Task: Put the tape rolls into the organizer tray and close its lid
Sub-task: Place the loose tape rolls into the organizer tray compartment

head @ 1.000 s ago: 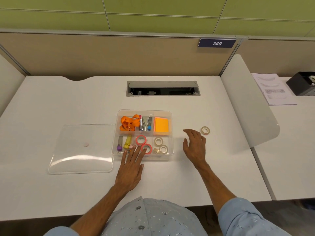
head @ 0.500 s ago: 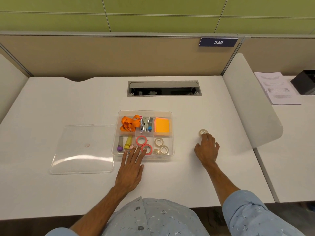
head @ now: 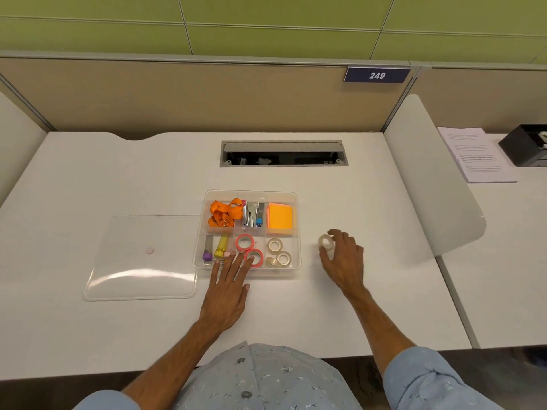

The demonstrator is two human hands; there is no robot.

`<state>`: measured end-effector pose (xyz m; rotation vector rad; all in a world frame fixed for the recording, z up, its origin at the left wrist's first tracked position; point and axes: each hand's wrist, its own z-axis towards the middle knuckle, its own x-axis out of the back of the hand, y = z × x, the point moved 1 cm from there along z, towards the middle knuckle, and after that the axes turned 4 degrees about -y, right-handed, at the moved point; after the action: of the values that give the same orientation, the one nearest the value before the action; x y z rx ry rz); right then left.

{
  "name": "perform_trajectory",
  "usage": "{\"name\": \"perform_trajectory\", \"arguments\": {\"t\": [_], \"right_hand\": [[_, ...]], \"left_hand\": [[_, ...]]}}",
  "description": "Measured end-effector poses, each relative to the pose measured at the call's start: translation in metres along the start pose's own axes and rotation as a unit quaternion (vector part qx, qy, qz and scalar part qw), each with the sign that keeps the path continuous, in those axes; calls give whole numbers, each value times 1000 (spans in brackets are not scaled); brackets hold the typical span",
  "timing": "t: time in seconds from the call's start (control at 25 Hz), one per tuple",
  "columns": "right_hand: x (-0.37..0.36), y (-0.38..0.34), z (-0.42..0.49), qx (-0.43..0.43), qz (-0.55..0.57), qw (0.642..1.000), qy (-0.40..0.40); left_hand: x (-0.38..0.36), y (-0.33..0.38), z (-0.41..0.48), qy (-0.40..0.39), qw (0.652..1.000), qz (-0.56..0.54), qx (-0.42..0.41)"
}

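Note:
A clear organizer tray [head: 296, 232] sits open on the white desk. Its front compartments hold two pink tape rolls [head: 244, 242] and three beige tape rolls [head: 274, 245]. My right hand [head: 343, 261] grips another beige tape roll [head: 325, 241] just right of the tray, lifted off the desk. My left hand [head: 229, 288] rests flat at the tray's front edge, fingers spread and touching the rim by a pink roll. The clear lid [head: 142, 258] lies flat on the desk left of the tray.
The tray's back compartments hold an orange lanyard [head: 223, 214], a stapler [head: 253, 216] and orange sticky notes [head: 279, 217]; markers [head: 220, 247] lie at front left. A cable slot [head: 282, 153] opens behind. A white divider [head: 429, 179] stands to the right.
My right hand reached out to the loose beige roll on the desk, closed on it and carried it left toward the tray. My left hand stayed at the tray's front edge.

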<state>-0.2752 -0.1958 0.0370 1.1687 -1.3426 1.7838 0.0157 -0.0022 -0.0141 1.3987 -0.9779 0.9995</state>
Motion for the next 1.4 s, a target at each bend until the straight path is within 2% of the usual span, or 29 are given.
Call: {"name": "perform_trajectory", "arguments": {"t": [0.16, 0.48, 0.76, 0.96, 1.12, 1.4], "right_hand": [[8, -39, 1, 134, 28, 990, -43], [-11, -70, -8, 231, -30, 966, -113], [-19, -71, 1, 210, -29, 973, -97], [-32, -86, 12, 237, -104, 957, -130], [-46, -95, 11, 219, -151, 951, -155], [-53, -99, 14, 199, -151, 955, -159]], "left_hand": [[1, 0, -1, 4, 1000, 0, -4], [1, -2, 1, 2, 1000, 5, -11], [-1, -5, 2, -17, 1000, 9, -6], [-6, -7, 4, -25, 1000, 7, -3], [-10, -9, 6, -13, 1000, 16, -10], [-10, -10, 6, 1, 1000, 17, -15]]}}
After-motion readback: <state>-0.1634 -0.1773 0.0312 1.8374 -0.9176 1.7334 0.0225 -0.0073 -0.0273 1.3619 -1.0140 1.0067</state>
